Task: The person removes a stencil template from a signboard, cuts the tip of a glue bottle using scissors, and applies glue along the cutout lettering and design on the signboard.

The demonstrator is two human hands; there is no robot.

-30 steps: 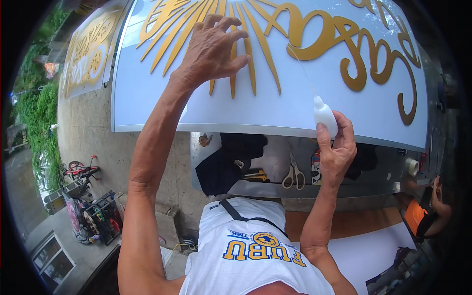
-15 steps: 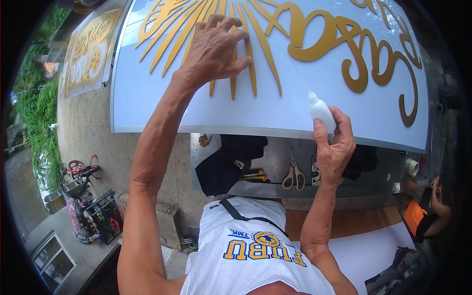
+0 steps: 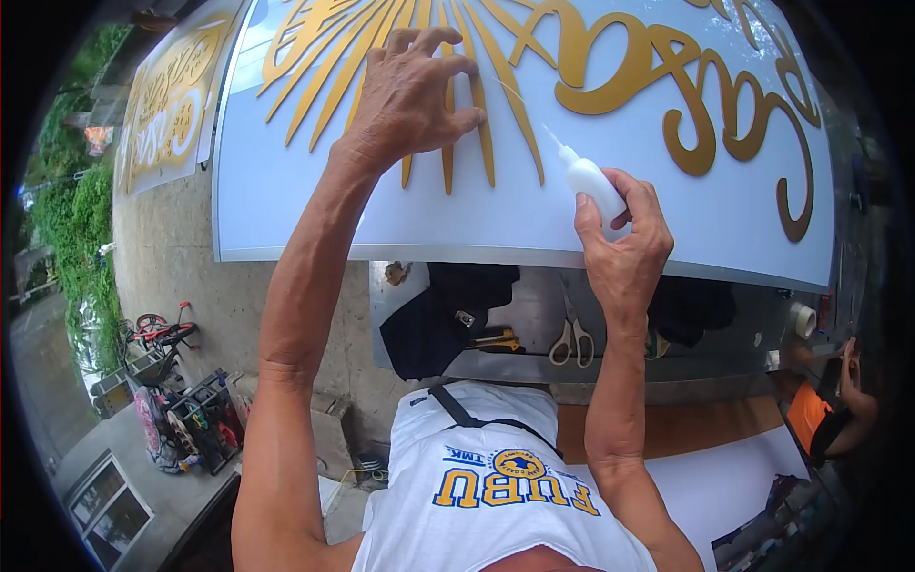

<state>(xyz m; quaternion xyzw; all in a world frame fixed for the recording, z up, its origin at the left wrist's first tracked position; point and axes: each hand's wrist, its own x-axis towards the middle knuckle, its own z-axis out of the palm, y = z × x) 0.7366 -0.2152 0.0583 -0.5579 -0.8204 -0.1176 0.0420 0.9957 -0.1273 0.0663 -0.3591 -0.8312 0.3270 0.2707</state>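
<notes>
A white board (image 3: 457, 224) carries gold sunburst rays (image 3: 519, 124) and gold cursive letters (image 3: 696, 143). Over the rays lies my left hand (image 3: 415, 95), its fingers spread and curved, with the fingertips on or just above them; nothing shows in its grasp. My right hand (image 3: 624, 229) is closed around a small white squeeze bottle (image 3: 593, 186) above the board's near part. The bottle's thin nozzle tilts up and left, a short way right of the longest right-hand ray.
Below the board's near edge, a metal surface (image 3: 534, 315) holds scissors (image 3: 572, 338), a yellow cutter (image 3: 496, 338) and dark cloth (image 3: 424, 334). A tape roll (image 3: 803, 319) is at right, near another person (image 3: 839, 410). A patterned sheet (image 3: 167, 110) stands at left.
My right hand has moved left and slightly up with the bottle, whose nozzle now tilts further left, closer to the rays. My left hand has stayed almost in place.
</notes>
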